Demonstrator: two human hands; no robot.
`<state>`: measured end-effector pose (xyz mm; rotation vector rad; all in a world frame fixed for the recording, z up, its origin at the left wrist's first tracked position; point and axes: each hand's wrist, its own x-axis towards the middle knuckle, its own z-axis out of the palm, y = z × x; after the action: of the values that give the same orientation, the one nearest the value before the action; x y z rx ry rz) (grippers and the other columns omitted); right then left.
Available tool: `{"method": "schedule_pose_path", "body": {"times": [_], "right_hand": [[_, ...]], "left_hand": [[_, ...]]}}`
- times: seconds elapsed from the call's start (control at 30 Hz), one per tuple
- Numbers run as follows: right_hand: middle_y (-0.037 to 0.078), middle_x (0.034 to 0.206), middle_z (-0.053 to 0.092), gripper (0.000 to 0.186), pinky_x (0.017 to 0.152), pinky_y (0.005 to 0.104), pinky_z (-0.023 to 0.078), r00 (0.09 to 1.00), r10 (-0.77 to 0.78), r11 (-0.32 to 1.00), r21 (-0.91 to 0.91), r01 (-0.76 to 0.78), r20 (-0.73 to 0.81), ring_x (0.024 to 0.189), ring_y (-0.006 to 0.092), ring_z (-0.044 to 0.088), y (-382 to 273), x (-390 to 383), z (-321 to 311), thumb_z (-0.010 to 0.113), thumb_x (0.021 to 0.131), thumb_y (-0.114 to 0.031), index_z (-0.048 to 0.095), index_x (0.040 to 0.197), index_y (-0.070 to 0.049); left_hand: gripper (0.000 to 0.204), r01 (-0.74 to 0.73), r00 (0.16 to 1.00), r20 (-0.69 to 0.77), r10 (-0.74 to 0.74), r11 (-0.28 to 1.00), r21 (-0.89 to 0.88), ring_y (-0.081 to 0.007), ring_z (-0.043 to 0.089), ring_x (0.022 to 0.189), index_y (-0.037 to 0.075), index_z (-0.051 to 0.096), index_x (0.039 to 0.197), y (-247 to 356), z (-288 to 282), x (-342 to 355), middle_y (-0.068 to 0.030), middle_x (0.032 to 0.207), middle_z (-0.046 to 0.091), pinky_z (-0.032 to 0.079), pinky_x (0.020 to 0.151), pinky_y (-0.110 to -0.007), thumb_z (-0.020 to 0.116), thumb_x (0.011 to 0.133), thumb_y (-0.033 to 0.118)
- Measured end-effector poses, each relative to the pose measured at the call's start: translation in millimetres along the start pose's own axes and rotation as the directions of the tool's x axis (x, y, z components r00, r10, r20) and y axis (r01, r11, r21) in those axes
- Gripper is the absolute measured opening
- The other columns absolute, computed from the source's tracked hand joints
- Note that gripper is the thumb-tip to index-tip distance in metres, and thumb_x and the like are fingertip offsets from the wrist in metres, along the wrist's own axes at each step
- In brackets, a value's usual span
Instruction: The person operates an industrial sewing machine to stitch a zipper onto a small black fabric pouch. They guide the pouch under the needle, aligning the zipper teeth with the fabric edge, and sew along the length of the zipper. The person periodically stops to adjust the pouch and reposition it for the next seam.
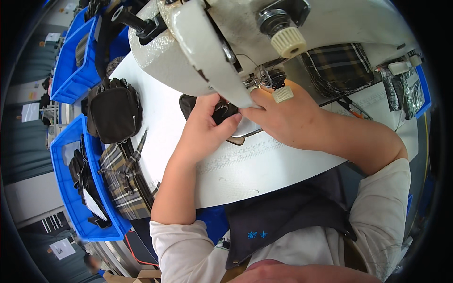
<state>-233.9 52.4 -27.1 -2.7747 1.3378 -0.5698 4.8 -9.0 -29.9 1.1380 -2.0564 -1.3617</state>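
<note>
Apron (292, 212), dark, with small blue stitched marks: bottom centre of the frame, over pale sleeves rolled near the elbows. Table (226, 186), white, curved front edge, ruler scale along it: centre. Left hand (203, 132): centre, thumb and forefinger apart at the near side of the machine, touching the dark piece; whether they clamp it cannot be told. Right hand (290, 118): just right of centre, fingers bent in close by the left thumb, tips partly hidden by the machine; grip cannot be told. Dark piece (188, 105), black, mostly covered: centre, on the table beneath the left hand, part showing between its thumb and forefinger. Machine (203, 47), a white sewing machine with cream knobs: top centre, over the fingers. Snips (354, 108), orange on the handles: right of centre. Plaid panel (337, 68): upper right. Packet (401, 92), glossy, dark: far right, beside a blue tray (424, 89). Pouch (114, 112), black: left, on the table. Plaid cloth (123, 179): left, below the pouch, against the lower bin (111, 214), blue, with dark items and white paper inside. Upper bin (71, 87), blue: upper left. Another person (94, 264), blurred: lower left corner.
</note>
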Motion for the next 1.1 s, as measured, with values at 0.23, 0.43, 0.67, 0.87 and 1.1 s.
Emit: {"method": "schedule_pose_path", "body": {"times": [0.23,0.43,0.67,0.87,1.1], "right_hand": [[0.005,0.079,0.071,0.035,0.086,0.0396,0.052,0.999,-0.041,0.986,-0.163,0.038,-0.013,0.092,0.0286,0.071,7.2,-0.6,8.9,0.073,0.086,-0.013,0.070,0.120,-0.005],[0.006,0.083,0.073,0.026,0.074,0.0386,0.056,0.997,-0.043,0.999,-0.035,0.041,-0.059,0.085,0.0273,0.072,7.8,3.0,7.1,0.073,0.089,-0.018,0.069,0.111,-0.005],[0.006,0.082,0.073,0.025,0.068,0.0383,0.057,0.998,-0.021,0.999,-0.033,0.019,-0.060,0.078,0.0249,0.072,9.9,1.8,16.7,0.072,0.090,-0.019,0.069,0.111,-0.006],[0.005,0.078,0.071,0.040,0.075,0.0374,0.055,0.998,-0.069,0.989,-0.130,0.070,0.014,0.081,0.0246,0.069,12.4,0.9,10.2,0.075,0.088,-0.019,0.070,0.127,-0.008],[0.001,0.073,0.068,0.037,0.072,0.0368,0.051,0.997,-0.076,0.984,-0.163,0.075,0.002,0.081,0.0248,0.067,12.4,-0.1,14.5,0.075,0.087,-0.018,0.072,0.123,-0.008]], "left_hand": [[0.028,0.137,0.977,-0.165,-0.136,0.991,-0.009,-0.0071,0.059,0.094,0.000,0.060,0.125,8.1,17.2,5.0,-0.0004,0.106,0.063,0.047,0.084,-0.022,0.068,0.099,0.007],[0.016,-0.024,0.988,-0.155,0.024,1.000,0.004,-0.0067,0.055,0.090,0.000,0.063,0.116,-5.1,12.5,10.3,0.0011,0.101,0.063,0.046,0.081,-0.025,0.065,0.101,0.006],[0.017,-0.004,0.995,-0.097,-0.012,0.986,-0.168,-0.0126,0.059,0.099,0.003,0.064,0.113,-0.7,4.4,11.2,-0.0024,0.101,0.067,0.048,0.092,-0.030,0.066,0.098,0.009],[0.025,0.056,0.994,-0.084,-0.071,0.984,-0.168,-0.0136,0.060,0.097,0.003,0.063,0.120,-5.6,2.4,8.8,-0.0053,0.112,0.061,0.049,0.092,-0.031,0.068,0.096,0.008],[0.026,0.069,0.981,-0.182,-0.064,0.997,0.025,-0.0074,0.061,0.089,0.001,0.062,0.122,-7.6,14.9,10.8,-0.0020,0.103,0.067,0.051,0.079,-0.024,0.067,0.097,0.002]]}}
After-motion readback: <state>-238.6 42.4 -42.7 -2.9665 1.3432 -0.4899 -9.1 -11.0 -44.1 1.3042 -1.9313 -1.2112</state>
